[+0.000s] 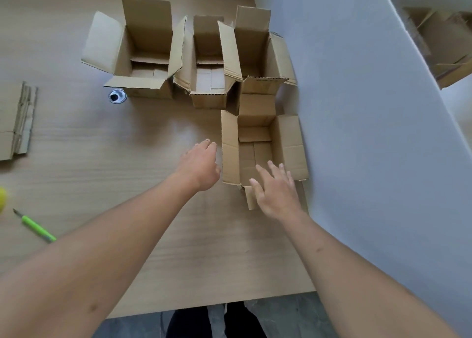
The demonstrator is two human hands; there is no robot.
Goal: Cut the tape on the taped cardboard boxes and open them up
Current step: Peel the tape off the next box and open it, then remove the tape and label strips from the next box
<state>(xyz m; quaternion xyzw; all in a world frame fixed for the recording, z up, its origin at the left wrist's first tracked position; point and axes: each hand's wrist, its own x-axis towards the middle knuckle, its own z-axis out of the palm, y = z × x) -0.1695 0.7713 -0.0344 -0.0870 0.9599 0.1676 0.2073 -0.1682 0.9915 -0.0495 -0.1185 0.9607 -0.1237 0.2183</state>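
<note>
The near box [258, 148] stood open by the bench's [127, 159] right edge, hard against a white wall [370, 133], with bare wood open to its left. Three more open boxes [204, 61] crowded behind it, and a green knife [38, 228] lay far left. The left hand [201, 164] hung beside the box's left flap and the right hand [277, 192] over its near edge, fingers spread and holding nothing.

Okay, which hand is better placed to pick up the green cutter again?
Probably the left hand: the green cutter lies on the table's left side, beside the left forearm, while the right hand hovers over the nearest open box.
</note>
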